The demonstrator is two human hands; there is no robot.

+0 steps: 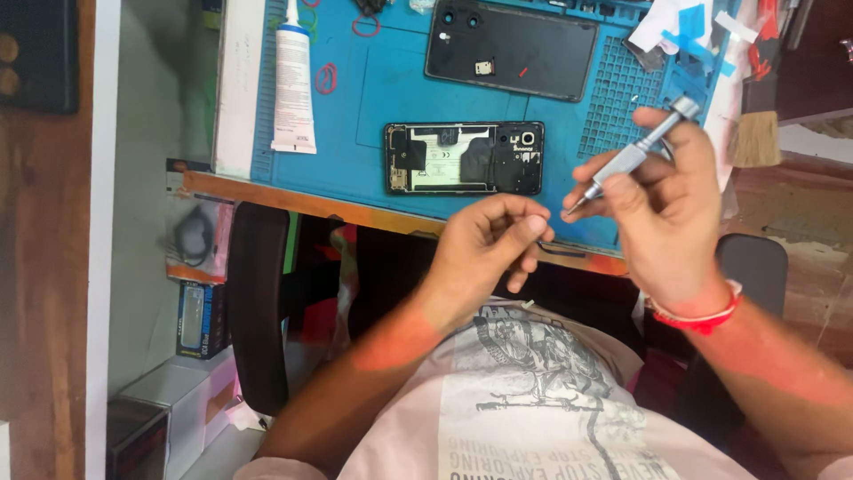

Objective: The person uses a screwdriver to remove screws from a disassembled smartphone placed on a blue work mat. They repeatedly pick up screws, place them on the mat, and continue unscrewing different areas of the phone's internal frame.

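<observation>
Now R hand [662,209] grips screwdriver [633,156], L hand [487,240] pinched at its tip.

The person wears a pale T-shirt [533,400] with a dark line drawing and grey lettering, bare forearms, and a red-and-white band [697,316] on the right wrist.

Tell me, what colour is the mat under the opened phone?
The work mat under the opened phone is bright blue, seen from the head camera.
</observation>
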